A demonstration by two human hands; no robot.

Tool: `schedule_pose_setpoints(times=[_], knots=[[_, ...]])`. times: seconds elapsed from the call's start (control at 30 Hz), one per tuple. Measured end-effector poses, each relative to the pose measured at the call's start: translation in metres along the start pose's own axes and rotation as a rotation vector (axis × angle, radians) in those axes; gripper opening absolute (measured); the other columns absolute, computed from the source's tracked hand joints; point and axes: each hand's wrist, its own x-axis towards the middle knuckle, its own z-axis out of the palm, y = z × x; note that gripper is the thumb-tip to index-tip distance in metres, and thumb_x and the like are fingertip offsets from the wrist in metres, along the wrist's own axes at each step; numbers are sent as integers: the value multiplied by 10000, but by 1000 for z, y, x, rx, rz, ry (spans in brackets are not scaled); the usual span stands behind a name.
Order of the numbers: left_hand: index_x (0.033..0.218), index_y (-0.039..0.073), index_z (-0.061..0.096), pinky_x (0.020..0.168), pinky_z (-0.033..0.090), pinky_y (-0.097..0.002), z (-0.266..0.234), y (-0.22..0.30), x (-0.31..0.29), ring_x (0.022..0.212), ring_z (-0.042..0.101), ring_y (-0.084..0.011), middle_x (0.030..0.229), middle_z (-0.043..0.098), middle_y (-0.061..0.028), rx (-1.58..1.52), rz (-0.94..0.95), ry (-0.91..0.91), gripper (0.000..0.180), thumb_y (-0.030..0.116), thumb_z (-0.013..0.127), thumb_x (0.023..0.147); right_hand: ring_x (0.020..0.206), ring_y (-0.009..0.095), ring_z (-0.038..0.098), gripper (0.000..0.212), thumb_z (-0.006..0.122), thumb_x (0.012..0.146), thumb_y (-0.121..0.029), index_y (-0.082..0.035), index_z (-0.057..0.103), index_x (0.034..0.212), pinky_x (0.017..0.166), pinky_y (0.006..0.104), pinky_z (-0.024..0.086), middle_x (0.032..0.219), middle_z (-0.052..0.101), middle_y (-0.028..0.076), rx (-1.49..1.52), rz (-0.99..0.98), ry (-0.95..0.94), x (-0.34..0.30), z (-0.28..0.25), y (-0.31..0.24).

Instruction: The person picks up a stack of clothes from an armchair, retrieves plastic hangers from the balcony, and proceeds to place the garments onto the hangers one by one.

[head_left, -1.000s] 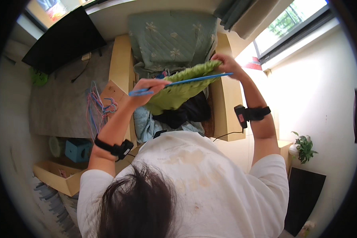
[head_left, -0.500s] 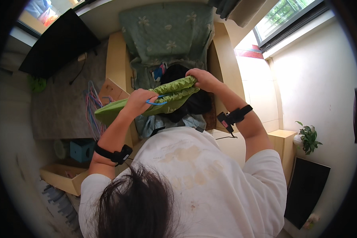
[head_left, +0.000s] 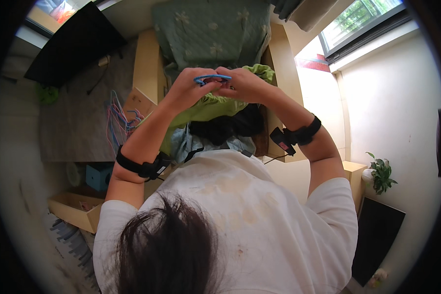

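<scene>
My left hand (head_left: 187, 88) and my right hand (head_left: 247, 84) meet in front of me, fingers closed and nearly touching. Between them is a thin blue loop (head_left: 223, 76), gripped from both sides; its kind cannot be made out. Below and behind my hands hangs a bright green cloth garment (head_left: 206, 112) with a gathered elastic edge. One bunched end of it shows past my right wrist, and its lower left part runs behind my left forearm. How much of the cloth is in my fingers is hidden. Black clothing (head_left: 228, 126) lies under the garment on the chair.
The armchair has a quilted blue-green cover (head_left: 210, 34) and wooden sides. Left of it, pink and blue hangers (head_left: 116, 120) lie on a grey table (head_left: 66, 130) beside a brown board (head_left: 138, 103) and a dark monitor (head_left: 76, 41). An open wooden drawer (head_left: 73, 211) juts out below.
My hands have come together, the right moving left to meet the left. The blue loop has shifted up and right with them. The green garment now hangs bunched below instead of stretched between my hands.
</scene>
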Motion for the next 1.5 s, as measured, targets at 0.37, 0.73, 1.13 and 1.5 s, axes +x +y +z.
schedule_pose_setpoints(times=[0.37,0.73,1.13,1.5], knots=[[967,53,515,678,400,-294,-92,-61,-54,777,519,-199,868,552,-94,427,-174,-28,405,278,613,645,447,66,399,200,566,721,-234,-34,573,726,425,217,319,495,465,11,-99,127,331,-7,-68,-18],[684,-20,514,488,335,-351,-83,-117,-82,518,454,-286,567,455,-176,538,-461,105,290,263,498,748,533,50,468,232,535,743,-247,-22,588,758,502,205,379,576,539,17,-190,230,458,-23,-110,6],[912,45,543,637,391,-311,-69,1,-6,698,475,-212,781,542,-88,523,-29,108,336,242,612,649,434,188,430,229,540,727,-260,-35,576,700,447,289,340,490,463,89,-147,138,380,-14,-88,-7],[764,27,570,630,376,-310,-54,6,10,690,477,-225,726,544,-68,660,256,131,170,144,596,644,571,88,496,143,524,751,-141,-3,554,776,532,214,394,632,547,28,37,89,322,-10,-73,-6]])
